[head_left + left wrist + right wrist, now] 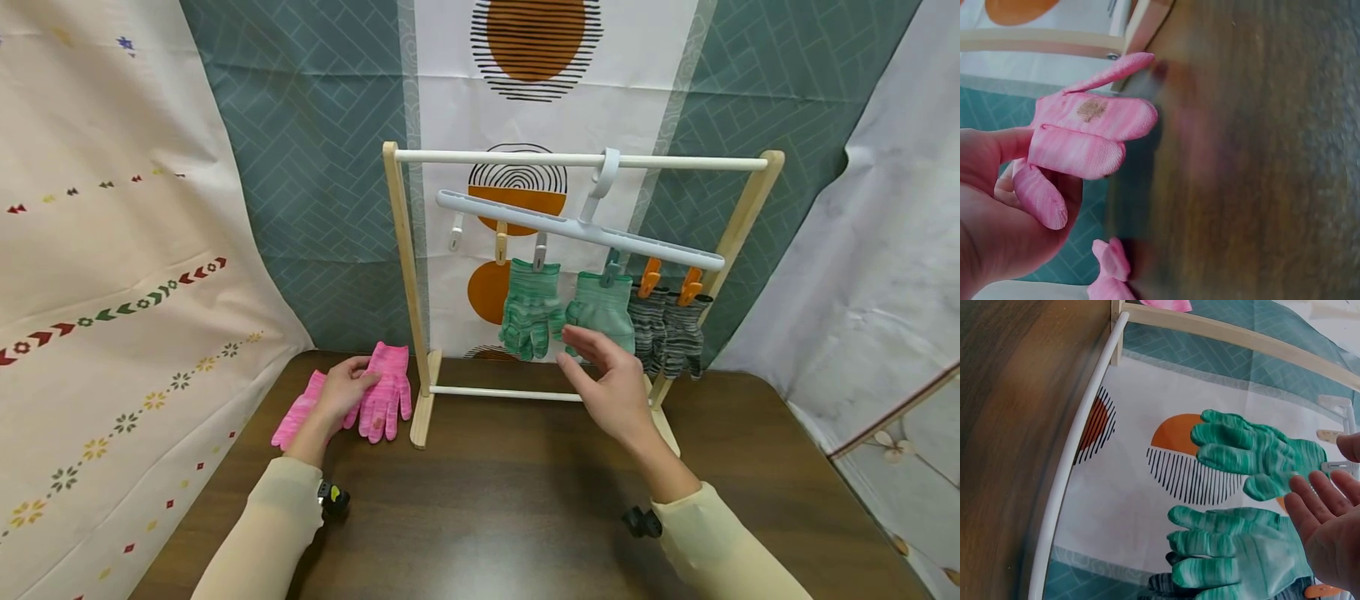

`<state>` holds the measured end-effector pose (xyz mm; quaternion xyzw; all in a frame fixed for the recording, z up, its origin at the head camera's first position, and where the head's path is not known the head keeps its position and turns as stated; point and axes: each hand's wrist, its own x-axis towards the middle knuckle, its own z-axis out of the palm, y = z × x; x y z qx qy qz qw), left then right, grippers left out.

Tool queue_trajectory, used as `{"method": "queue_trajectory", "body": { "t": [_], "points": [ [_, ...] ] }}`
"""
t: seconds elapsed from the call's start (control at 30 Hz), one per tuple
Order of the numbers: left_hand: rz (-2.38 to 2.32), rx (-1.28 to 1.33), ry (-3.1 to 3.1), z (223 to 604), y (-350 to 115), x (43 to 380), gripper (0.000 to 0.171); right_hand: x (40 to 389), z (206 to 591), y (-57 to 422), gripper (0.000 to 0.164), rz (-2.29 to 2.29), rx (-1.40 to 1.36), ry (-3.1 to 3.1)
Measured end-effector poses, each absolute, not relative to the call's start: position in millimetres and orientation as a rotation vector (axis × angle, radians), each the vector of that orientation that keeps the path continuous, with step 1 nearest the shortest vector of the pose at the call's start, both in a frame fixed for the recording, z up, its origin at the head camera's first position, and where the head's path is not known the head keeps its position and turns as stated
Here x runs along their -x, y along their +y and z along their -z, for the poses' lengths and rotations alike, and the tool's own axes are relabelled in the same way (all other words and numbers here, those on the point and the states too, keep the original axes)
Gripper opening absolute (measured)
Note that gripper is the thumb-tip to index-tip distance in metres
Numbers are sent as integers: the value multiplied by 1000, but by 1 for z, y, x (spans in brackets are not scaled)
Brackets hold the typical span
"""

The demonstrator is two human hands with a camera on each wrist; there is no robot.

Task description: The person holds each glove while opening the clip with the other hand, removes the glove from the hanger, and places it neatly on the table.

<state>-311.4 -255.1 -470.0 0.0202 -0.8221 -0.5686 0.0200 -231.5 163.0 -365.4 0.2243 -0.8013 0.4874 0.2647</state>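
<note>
My left hand (343, 393) pinches a pink glove (387, 390) near its cuff, the thumb in front and the other fingers behind. A brown patch marks one of the glove's fingers, clear in the left wrist view. A second pink glove (302, 408) lies on the table beside that hand, partly covered by the wrist. My right hand (611, 387) is raised, holding nothing, fingers extended, just in front of a green glove (600, 304). Another green glove (531, 304) hangs to its left. Both hang by clips from a tilted pale hanger (525, 218).
A wooden rack (411, 267) with a white top bar (480, 157) carries the hanger. Dark grey gloves (684, 333) hang at the right from orange clips (690, 285). A white clip (456, 232) and a beige clip (501, 243) hold nothing. Patterned cloth (315, 167) stands behind.
</note>
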Motion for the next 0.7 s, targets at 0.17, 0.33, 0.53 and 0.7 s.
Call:
{"method": "queue_trajectory", "body": {
  "t": [0.17, 0.33, 0.53, 0.7],
  "points": [
    [1608, -60, -2621, 478, -255, 316, 42, 230, 367, 164, 38, -1298, -581, -2181],
    [1433, -42, -2680, 484, -253, 319, 40, 228, 368, 164, 37, -1295, -569, -2189],
    [1276, -44, -2727, 487, -249, 317, 43, 229, 369, 165, 37, -1290, -571, -2184],
    [1242, -61, -2721, 487, -247, 315, 45, 230, 370, 167, 38, -1274, -568, -2179]
  ]
}}
